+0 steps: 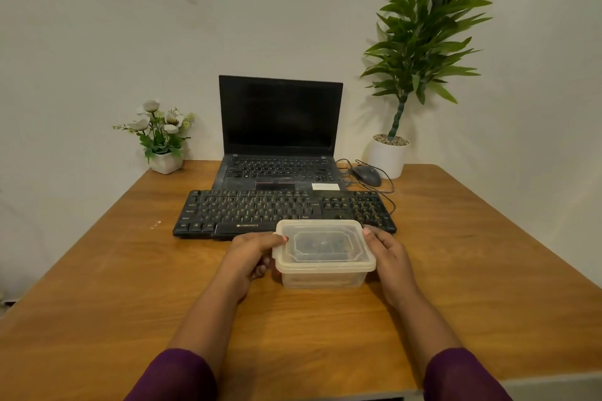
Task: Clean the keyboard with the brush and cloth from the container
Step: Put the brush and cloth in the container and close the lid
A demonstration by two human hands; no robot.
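Keyboard, black plastic, full-size, lies flat on the brown wooden table, just before an open black laptop. At its near edge is the clear rectangular plastic container, lid on. My left hand and right hand grip its two ends, thumbs on the lid rim.

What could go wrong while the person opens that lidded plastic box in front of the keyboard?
1. The lid is on the container, gripped by the left hand and right hand; if it pops off suddenly, the dark contents could scatter over the table.
2. The container stands close in front of the keyboard, so a jerk might shove it against the keys.
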